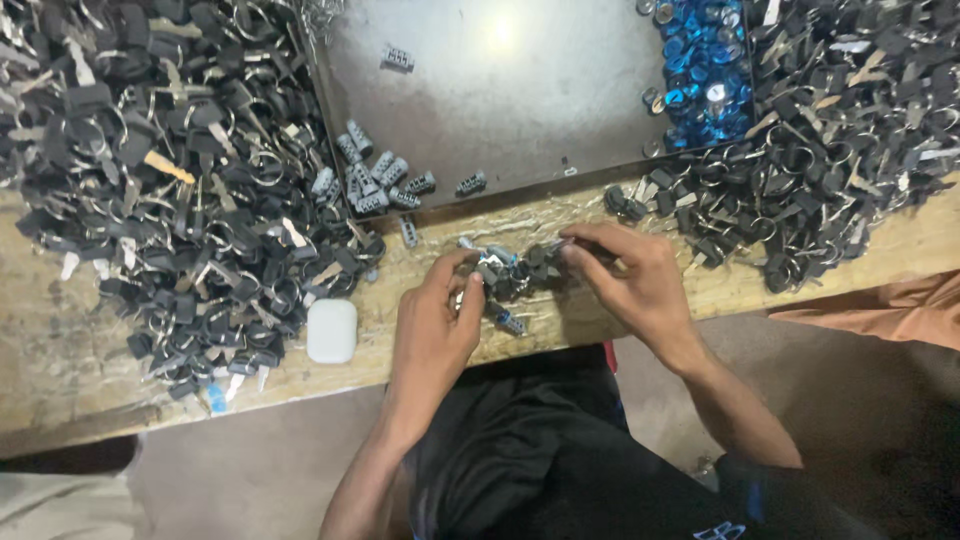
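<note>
We pinch the key bundle [515,272] between left hand [440,325] and right hand [635,280], keeping fingertips tight so nothing slips.

Key-fob cluster [515,272]: small black and silver pieces, bunched, partly hidden, at the wooden surface's [60,340] near edge.

- Heaps of key rings [190,190]: black tabs on silver wire loops, a few tan pieces mixed in.
- Metal tray [500,100]: dull grey, with a pale glare spot.
- Ridged blocks [375,180] in tray: grey.
- Round caps [705,70]: bright blue, some silver-faced.
- Small case [331,331]: plain white.
- Workbench [60,340]: worn tan wood, dark-stained.
- Garment [530,450] below: black.
- Cloth [890,310] at right: orange-brown.
</note>
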### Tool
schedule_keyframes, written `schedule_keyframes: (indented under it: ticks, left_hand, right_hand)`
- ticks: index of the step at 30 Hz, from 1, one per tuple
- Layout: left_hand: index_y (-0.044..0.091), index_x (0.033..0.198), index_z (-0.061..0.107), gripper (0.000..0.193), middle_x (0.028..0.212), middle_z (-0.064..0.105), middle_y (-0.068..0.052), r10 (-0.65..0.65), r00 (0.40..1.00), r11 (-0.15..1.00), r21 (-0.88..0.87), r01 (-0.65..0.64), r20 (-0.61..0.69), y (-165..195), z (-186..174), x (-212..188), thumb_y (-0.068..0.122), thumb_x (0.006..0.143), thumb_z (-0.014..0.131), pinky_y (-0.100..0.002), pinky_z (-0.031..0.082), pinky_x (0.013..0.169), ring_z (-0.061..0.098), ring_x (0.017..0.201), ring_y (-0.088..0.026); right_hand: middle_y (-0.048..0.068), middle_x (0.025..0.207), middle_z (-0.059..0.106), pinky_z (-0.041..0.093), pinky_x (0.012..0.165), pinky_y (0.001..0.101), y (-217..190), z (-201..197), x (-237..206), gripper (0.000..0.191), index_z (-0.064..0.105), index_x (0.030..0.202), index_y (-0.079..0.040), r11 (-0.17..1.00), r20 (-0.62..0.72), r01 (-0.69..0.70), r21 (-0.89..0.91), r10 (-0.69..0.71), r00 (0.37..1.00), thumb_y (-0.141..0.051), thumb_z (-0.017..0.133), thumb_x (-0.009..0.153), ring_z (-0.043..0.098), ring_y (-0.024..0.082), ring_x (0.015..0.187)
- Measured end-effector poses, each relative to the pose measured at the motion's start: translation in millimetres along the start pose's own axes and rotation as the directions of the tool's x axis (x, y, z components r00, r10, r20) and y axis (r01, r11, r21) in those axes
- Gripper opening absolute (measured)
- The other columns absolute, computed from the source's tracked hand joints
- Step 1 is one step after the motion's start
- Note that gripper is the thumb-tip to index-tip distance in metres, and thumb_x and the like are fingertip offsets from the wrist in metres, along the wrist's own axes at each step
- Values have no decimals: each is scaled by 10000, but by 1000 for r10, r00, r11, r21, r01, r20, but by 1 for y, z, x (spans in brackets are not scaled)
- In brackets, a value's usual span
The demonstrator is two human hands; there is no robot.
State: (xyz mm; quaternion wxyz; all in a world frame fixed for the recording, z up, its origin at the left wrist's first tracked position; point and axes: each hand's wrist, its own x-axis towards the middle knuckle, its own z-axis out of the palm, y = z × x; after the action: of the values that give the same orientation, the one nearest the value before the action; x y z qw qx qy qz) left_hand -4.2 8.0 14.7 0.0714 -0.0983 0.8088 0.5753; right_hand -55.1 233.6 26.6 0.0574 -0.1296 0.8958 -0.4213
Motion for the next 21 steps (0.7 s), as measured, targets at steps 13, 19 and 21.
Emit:
schedule_keyframes:
  ticks: [13,19,21]
  left_hand:
    - [7,1035,721,90,854,738,-118,145,885,988,104,-110,-442,-44,14,-9,40,952,711,-301,537,598,696,667,-180]
    - [0,1000,716,78,858,741,-116,106,900,994,23,-107,-423,-47,11,-9,21,925,714,-297,553,607,715,683,-198]
    - [-3,1002,712,81,878,744,-119,101,900,994,4,-109,-425,-47,10,-9,17,923,711,-296,565,637,723,713,-199]
  right_hand:
    - [143,961,730,524,711,342,82,-91,160,99,799,1077,-27,820,-59,193,-539,-265,962,-92,792,1003,685,263,783]
    - [146,913,734,532,781,403,108,-86,241,104,804,1022,-19,737,32,331,-589,-389,921,-84,815,942,689,313,839]
    - [157,902,727,530,803,425,117,-80,249,95,796,995,-9,697,63,371,-614,-425,903,-76,813,930,686,335,861]
